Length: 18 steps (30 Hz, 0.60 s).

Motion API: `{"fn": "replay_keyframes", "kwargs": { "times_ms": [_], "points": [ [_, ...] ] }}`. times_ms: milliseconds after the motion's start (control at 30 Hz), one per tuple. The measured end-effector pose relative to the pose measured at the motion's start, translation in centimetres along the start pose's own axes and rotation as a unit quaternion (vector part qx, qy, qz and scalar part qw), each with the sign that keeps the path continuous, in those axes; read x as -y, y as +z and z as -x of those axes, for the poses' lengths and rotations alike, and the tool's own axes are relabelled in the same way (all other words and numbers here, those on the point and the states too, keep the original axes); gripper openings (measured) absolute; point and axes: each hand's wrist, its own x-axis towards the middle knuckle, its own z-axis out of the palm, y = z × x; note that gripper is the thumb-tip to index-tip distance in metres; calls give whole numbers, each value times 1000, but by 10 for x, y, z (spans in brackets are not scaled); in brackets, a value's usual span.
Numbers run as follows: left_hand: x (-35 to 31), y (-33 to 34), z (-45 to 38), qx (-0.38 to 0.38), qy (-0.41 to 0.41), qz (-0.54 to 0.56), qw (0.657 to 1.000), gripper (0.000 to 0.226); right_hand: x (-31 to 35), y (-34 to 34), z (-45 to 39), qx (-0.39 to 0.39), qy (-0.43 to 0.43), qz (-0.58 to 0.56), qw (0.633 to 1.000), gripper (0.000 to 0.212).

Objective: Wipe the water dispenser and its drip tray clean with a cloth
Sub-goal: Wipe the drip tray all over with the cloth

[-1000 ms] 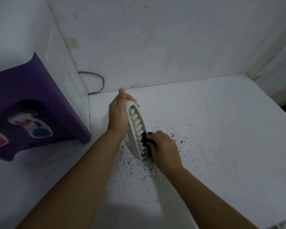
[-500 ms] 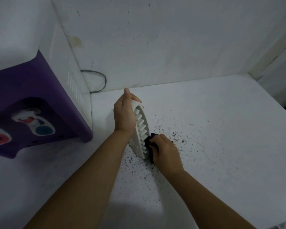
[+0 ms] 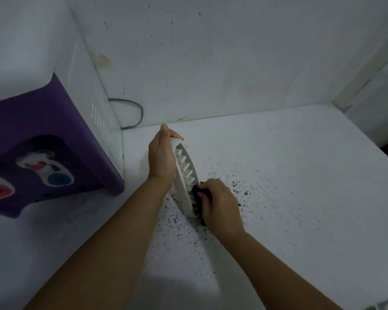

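You are wiping the drip tray grille on the desk.
Your left hand (image 3: 162, 158) is gripping the white drip tray grille (image 3: 185, 182) on edge, right of the purple water dispenser (image 3: 52, 139); your right hand (image 3: 220, 208) is pinching a dark cloth (image 3: 198, 193) against its lower slots, dark specks (image 3: 238, 189) scattered around.

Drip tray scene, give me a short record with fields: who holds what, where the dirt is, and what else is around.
drip tray: white, slatted, stood on edge on the counter
left hand: grips the tray's upper end
right hand: holds a dark cloth against the tray's lower slats
dirt: dark specks scattered on the counter around the tray
water dispenser: purple and white, at left, apart from the tray
cable: behind the dispenser, by the wall
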Motion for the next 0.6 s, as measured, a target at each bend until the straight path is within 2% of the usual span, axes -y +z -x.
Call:
{"fn": "replay_keyframes", "kwargs": {
  "times_ms": [67,133,267,400,500,567,600],
  "points": [
    [1,1,3,9,-17,-3,1000,49,23,-9,-20,-73,-23,-43,996,8],
    [3,4,7,14,-21,3,1000,49,35,-10,-35,-107,-58,-62,991,11],
    [4,0,7,-3,-30,-4,1000,50,12,7,-10,-44,-107,11,993,14],
    [11,-11,2,-29,-46,7,998,51,-9,5,17,23,-98,26,995,18],
    [9,-7,4,-25,-38,7,999,51,8,-8,-12,-41,-55,-44,997,12],
    [4,0,7,-16,-24,-7,1000,50,19,-10,-33,-80,-64,-66,993,10],
    [2,2,9,-13,-20,-13,1000,50,22,-8,-36,-76,-76,-68,992,10]
  ]
}}
